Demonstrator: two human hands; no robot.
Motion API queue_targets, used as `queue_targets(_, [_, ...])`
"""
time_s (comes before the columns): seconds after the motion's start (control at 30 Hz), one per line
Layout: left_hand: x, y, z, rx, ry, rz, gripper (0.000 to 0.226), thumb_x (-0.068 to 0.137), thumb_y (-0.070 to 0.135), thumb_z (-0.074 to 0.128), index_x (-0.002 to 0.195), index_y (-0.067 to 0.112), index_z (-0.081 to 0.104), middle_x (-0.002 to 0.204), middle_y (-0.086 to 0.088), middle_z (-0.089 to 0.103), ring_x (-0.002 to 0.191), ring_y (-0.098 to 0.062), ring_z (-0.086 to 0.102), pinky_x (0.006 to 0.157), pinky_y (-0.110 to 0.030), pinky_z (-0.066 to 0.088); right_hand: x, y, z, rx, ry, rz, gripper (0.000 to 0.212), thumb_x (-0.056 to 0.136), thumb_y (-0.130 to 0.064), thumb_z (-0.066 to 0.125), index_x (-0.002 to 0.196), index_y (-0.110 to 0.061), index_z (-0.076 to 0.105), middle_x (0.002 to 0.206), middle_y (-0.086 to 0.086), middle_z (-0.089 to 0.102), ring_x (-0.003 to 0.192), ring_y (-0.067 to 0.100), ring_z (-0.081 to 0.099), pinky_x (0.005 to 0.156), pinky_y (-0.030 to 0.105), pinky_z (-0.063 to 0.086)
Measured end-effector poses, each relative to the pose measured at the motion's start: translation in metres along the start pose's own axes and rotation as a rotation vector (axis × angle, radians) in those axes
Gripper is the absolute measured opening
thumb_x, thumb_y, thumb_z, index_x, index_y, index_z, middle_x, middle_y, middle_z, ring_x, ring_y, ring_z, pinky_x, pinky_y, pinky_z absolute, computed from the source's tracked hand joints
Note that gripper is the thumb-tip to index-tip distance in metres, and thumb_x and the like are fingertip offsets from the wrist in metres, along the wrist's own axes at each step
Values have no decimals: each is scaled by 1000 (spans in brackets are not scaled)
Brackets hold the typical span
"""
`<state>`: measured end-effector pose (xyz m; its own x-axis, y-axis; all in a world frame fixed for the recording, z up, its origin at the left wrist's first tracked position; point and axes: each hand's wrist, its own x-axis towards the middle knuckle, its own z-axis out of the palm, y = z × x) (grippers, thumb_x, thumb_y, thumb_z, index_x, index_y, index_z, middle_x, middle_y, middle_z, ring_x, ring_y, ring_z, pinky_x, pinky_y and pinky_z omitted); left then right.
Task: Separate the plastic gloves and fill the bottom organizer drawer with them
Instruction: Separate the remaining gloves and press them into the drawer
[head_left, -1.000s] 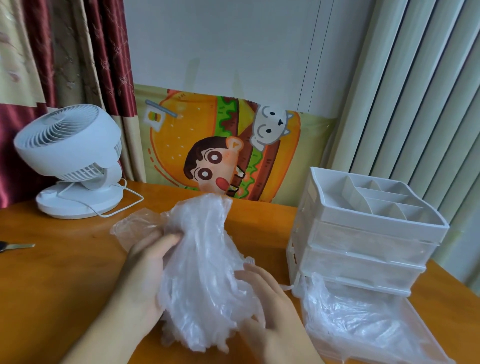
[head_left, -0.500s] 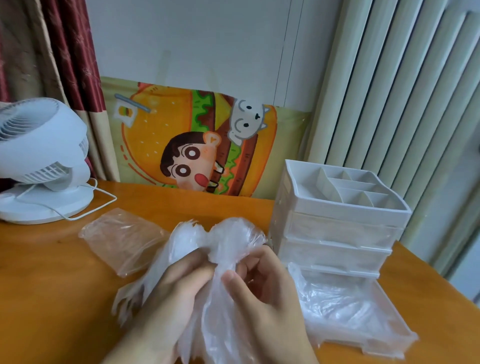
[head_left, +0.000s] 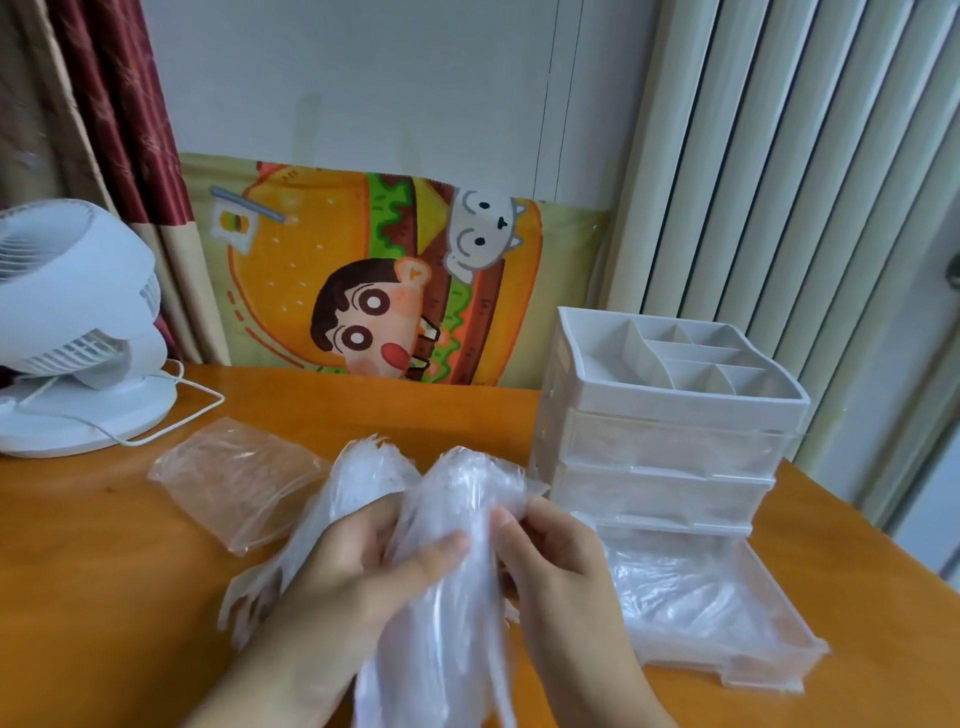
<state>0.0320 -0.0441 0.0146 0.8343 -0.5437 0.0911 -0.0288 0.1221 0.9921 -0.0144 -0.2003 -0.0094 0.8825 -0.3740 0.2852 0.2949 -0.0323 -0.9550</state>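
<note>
Glove bundle (head_left: 447, 525) lifted higher than before, left hand (head_left: 363, 577) gripping it, right hand (head_left: 556, 566) pinching its edge

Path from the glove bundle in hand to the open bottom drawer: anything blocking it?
Nothing visible. The left hand and right hand grip the glove bundle just left of the pulled-out bottom drawer. Only bare table lies between. The drawer is open at the top and already holds some gloves.
</note>
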Motion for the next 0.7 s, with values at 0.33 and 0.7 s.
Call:
queue_targets(0.33, [8,8,-17,11,360,-74,38,53,51,91,88,38,84,107,8,80,112,-16,70,109,-42,47,-1,-13,-14,106,-2,120,32,109,-18,54,97,-7,81,94,17,80,85,25,78,67,26,58])
queue_targets(0.7, [-3,7,-15,106,264,-198,71,62,55,93,114,12,70,119,3,73,111,-19,67,106,-45,47,3,-1,-17,-83,-36,65,43,110,-38,53,96,-3,74,94,30,72,81,34,70,73,45,52])
